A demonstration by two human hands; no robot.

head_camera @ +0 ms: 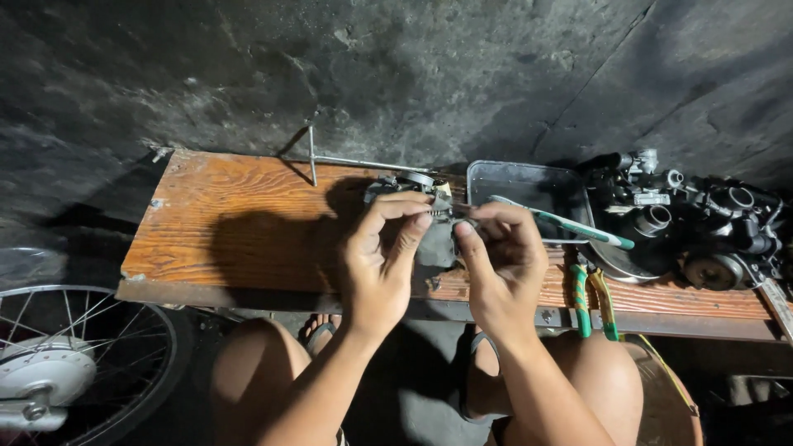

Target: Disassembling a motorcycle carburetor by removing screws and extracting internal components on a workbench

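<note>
Over a low wooden bench (248,223), my left hand (380,256) pinches a small metal spring-like part (439,209) between thumb and fingers. My right hand (500,256) holds the other end of that small part, fingertips almost touching the left ones. Just behind the hands sits a grey metal engine part, likely a carburettor (413,183), partly hidden by my fingers. My bare knees show below the bench.
A dark metal tray (520,183) holds a green-and-white toothbrush (570,223). Green-handled pliers (593,297) lie at the bench's front edge. A cluster of black engine parts (702,223) sits at the right, a T-shaped metal tool (312,157) at the back, a spoked wheel (74,363) lower left.
</note>
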